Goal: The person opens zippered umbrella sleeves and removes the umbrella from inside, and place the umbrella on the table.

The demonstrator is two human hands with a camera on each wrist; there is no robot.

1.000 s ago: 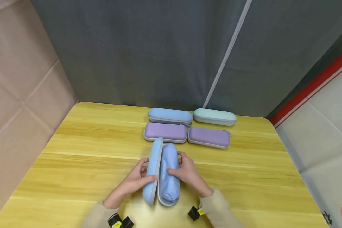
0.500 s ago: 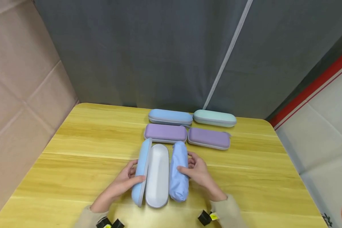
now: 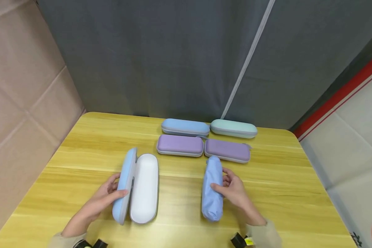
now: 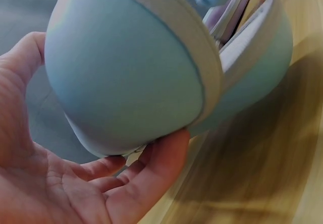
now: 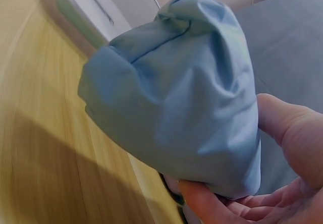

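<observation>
On the left of the table, my left hand (image 3: 103, 197) grips the raised lid of a light blue hard-shell case (image 3: 124, 187), thumb at its rim and fingers behind. Hinged open, the case shows a bare white lining in its lower half. The rounded blue end of the case (image 4: 121, 72) fills much of the left wrist view. Farther right, my right hand (image 3: 234, 191) holds a folded blue umbrella (image 3: 212, 193) by its right side. Creased fabric covers the umbrella (image 5: 176, 103) in the right wrist view, with the thumb on one side and fingers on the other.
Behind lie two purple cases (image 3: 180, 144) side by side, the right one (image 3: 227, 150) just beyond the umbrella's far end. A blue case (image 3: 185, 126) and a mint green case (image 3: 233, 127) line the back edge of the wooden table (image 3: 179, 206). A dark curtain (image 3: 158, 62) hangs behind.
The umbrella has come out of the case and moved right in my right hand. My left hand has shifted the open case leftward. The cases at the back have stayed put.
</observation>
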